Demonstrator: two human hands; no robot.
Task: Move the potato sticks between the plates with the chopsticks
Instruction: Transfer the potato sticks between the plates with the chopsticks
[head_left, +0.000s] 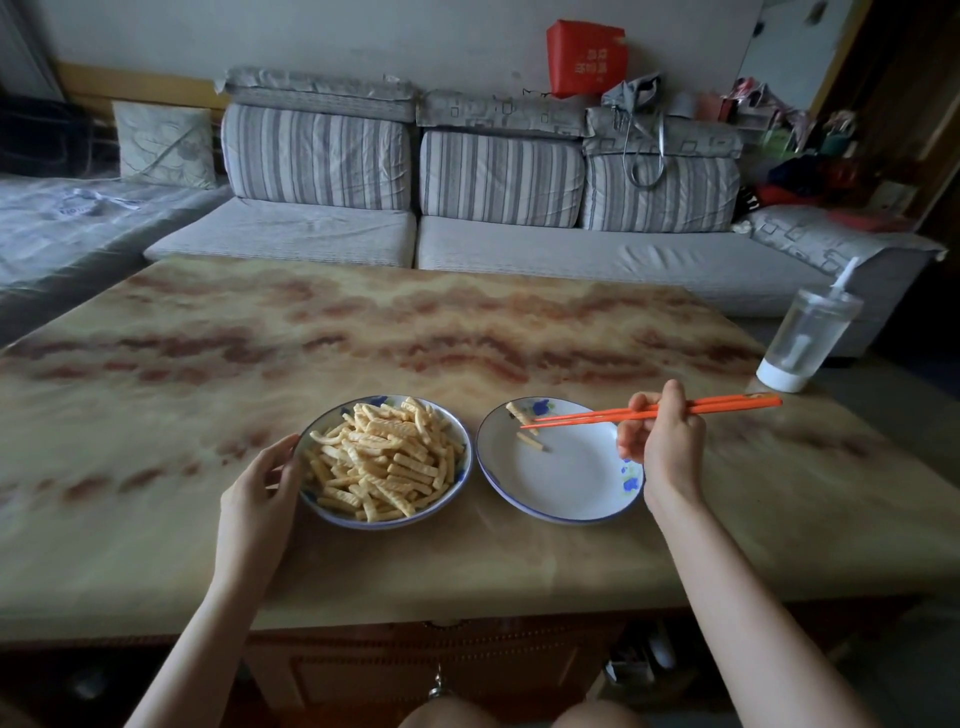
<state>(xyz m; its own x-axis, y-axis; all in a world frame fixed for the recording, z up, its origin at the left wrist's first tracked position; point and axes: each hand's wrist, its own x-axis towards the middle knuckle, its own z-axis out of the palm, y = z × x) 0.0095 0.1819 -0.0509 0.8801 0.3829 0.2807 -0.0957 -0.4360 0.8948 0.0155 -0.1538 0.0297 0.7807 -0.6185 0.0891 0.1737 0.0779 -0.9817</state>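
Head view: potato sticks (382, 457) fill the left plate (464, 470), with two more lying at 10 o'clock on the right plate (571, 488), one just under the tips of the orange chopsticks (587, 415). Right hand (662, 436) pinches the chopsticks over that plate's 2 o'clock rim, while left hand (262, 486), fingers spread, touches the left plate's 9 o'clock rim. Both plates sit side by side on the bench (363, 322), with a bottle (802, 343) at its 2 o'clock corner.

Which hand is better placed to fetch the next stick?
Right: the right hand already holds the chopsticks over the near-empty plate; the left hand only steadies the full plate.
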